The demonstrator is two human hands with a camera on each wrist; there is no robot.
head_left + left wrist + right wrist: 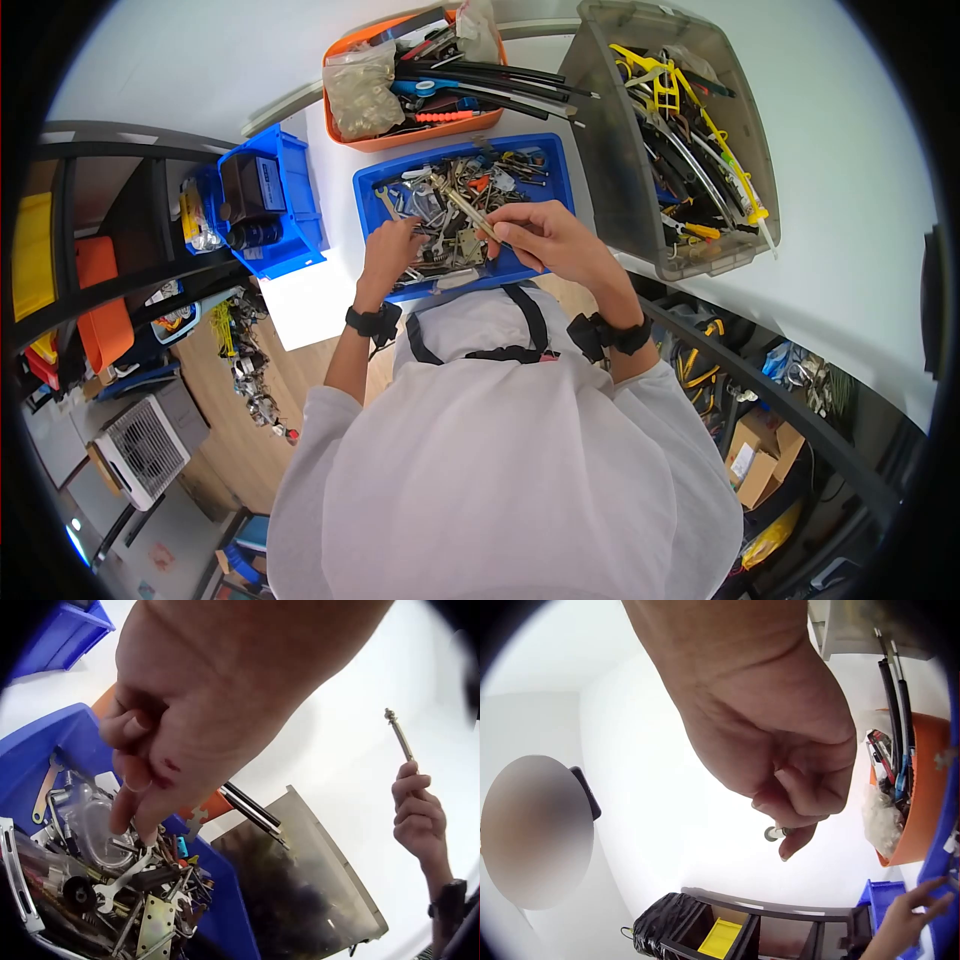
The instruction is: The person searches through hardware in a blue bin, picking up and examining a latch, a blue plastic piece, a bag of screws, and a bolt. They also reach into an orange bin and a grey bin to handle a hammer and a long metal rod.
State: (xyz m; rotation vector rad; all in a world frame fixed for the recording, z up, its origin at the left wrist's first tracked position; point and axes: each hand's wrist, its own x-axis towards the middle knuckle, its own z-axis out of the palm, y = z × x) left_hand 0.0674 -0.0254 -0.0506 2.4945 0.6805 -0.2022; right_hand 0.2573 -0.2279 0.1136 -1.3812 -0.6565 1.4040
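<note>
My right hand [560, 240] pinches a long, thin metal rod [467, 211] between thumb and fingers, above the right side of a blue bin [562, 165] of loose hardware. In the left wrist view the rod [402, 738] points up from the right hand [421, 825] and ends in a small knob. Only a short end [777, 833] shows below the right hand [780, 750] in the right wrist view. My left hand [392, 255] reaches into the bin's left part, thumb and forefinger apart beside an open-ended wrench [124, 883]; whether they touch it I cannot tell.
Behind the blue bin stands an orange bin [345, 142] with bags and black rods. A grey translucent bin [615, 170] of tools is at the right. Another blue bin [300, 215] is at the left, near a black shelf [140, 152].
</note>
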